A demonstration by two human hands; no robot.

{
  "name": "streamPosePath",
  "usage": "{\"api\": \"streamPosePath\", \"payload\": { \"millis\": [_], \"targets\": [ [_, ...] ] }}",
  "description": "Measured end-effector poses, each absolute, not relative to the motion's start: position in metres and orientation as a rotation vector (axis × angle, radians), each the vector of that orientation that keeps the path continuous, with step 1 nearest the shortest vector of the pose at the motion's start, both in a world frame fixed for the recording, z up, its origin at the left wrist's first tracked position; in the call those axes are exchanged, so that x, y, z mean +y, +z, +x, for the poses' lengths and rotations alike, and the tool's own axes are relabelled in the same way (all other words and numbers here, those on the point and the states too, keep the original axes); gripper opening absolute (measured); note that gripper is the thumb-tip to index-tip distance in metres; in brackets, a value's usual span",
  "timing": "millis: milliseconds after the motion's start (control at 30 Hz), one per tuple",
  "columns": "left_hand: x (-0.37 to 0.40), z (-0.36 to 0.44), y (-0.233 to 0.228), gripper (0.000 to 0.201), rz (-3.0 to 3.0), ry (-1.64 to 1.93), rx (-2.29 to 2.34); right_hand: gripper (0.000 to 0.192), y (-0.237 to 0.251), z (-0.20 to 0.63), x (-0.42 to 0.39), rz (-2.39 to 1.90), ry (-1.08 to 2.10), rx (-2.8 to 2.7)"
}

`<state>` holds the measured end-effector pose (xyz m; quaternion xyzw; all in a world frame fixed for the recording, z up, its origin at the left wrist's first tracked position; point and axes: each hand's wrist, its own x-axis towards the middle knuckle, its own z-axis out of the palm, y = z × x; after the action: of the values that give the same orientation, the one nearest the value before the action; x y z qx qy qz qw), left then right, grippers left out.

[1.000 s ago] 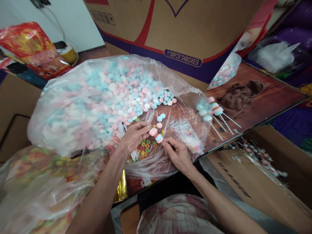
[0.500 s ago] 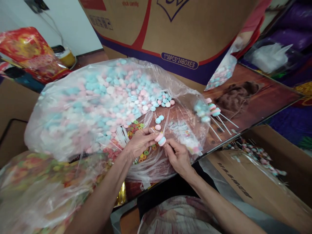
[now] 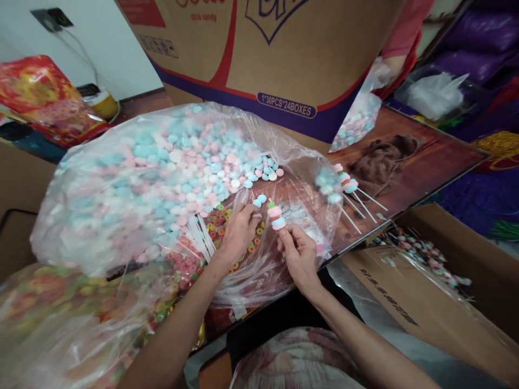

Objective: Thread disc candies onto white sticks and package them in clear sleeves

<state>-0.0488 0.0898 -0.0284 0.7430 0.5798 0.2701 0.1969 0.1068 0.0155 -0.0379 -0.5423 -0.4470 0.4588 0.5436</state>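
Candy discs in pink, blue and green, stacked on a thin white stick (image 3: 276, 216), stand just above the right hand (image 3: 299, 254), whose thumb and forefinger pinch the stick's lower end; the stick itself is mostly hidden by those fingers. The left hand (image 3: 239, 229) lies just beside it to the left, fingers curled together over small ring-shaped candies in orange, red and green (image 3: 214, 224), its tips near two loose pale blue discs (image 3: 259, 200); whether it grips anything cannot be told. Both hands work at the mouth of a large, crinkled clear plastic bag (image 3: 121, 183) heaped with matte pastel pink, blue and white discs, blurred through the film. White sticks (image 3: 200, 235) lie in a loose bundle by the left wrist. To the right, finished candy sticks (image 3: 344, 186) rest on a glossy brown printed board (image 3: 425, 156), partly veiled by plastic. A big brown cardboard carton with red and purple print (image 3: 284, 59) stands behind, cut off at the top edge.
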Motion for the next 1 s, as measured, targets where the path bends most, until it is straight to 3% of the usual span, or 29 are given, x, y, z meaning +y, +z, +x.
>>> {"api": "streamPosePath", "payload": {
  "millis": [133, 233, 467, 633, 800, 1000],
  "targets": [
    [0.092, -0.051, -0.029, 0.005, 1.930, 0.845, 1.594, 0.030, -0.038, 0.106, 0.015, -1.286, 1.091, -1.051],
    [0.099, -0.048, -0.027, 0.020, 1.845, 0.928, 1.596, 0.031, -0.037, 0.106, 0.015, -1.283, 1.099, -1.059],
    [0.106, -0.029, -0.025, 0.022, 2.251, 0.688, 1.699, 0.031, -0.035, 0.106, 0.015, -1.278, 1.097, -1.065],
    [0.114, -0.032, -0.027, 0.024, 2.196, 0.652, 1.884, 0.030, -0.035, 0.106, 0.016, -1.287, 1.108, -1.060],
    [0.124, -0.051, -0.019, 0.006, 1.796, 0.878, 1.768, 0.031, -0.036, 0.107, 0.015, -1.293, 1.120, -1.053],
    [0.132, -0.076, -0.017, 0.018, 1.250, 0.970, 1.599, 0.029, -0.036, 0.107, 0.015, -1.297, 1.124, -1.057]
  ]
}}
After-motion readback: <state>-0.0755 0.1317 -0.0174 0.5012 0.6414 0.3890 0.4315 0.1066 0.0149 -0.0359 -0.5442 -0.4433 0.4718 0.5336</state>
